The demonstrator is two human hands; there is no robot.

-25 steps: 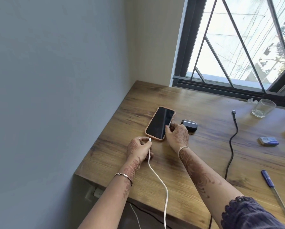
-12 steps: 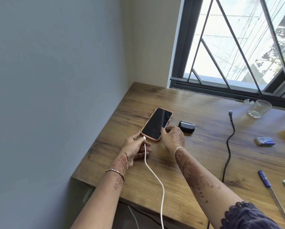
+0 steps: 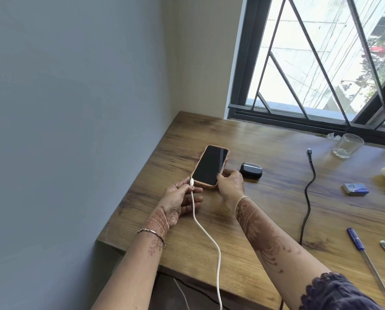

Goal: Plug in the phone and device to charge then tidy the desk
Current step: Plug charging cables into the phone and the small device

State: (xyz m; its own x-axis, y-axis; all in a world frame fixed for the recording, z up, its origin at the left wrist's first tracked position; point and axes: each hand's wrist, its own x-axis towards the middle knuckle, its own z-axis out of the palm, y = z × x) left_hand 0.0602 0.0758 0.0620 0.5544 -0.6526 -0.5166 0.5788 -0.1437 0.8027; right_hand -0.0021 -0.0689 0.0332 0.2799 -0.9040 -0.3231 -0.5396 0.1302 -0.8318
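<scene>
- Phone [image 3: 210, 165] lies flat on the worktop [image 3: 265, 148], screen up and dark, towards the back left corner, near end facing the person.
- Left hand [image 3: 178, 200]: fingers [image 3: 185, 187] pinch the white plug [image 3: 191, 181], which sits right at the phone's near edge. Cannot tell whether it is seated in the port.
- Right hand [image 3: 230, 184]: fingers [image 3: 228, 172] curled round the phone's right edge, bracing it.
- White cable [image 3: 209, 238] runs from the plug across the worktop and drops over the near edge.
- Case [image 3: 251, 170] sits just right of the phone, close to the right hand, with nothing plugged in.
- Black cable [image 3: 307, 198] lies well to the right, free end pointing at the window.
- Judgement: phone plug-in is in hand; case and tidying are not yet done.
- Risks from here:
  - The plug looks to meet the edge near a corner. If it is off the port or tilted, pushing will jam it or scrape the phone's cover.
  - A push with a loose right grip would slide the phone back across the smooth wood.
  - The hanging cable's weight could drag a half-seated plug out once released.
  - The right hand pulling away could knock the case.
  - Reaching for the black cable puts the glass [image 3: 348, 145] and pens [image 3: 361, 245] near the sweep of the arm.
</scene>
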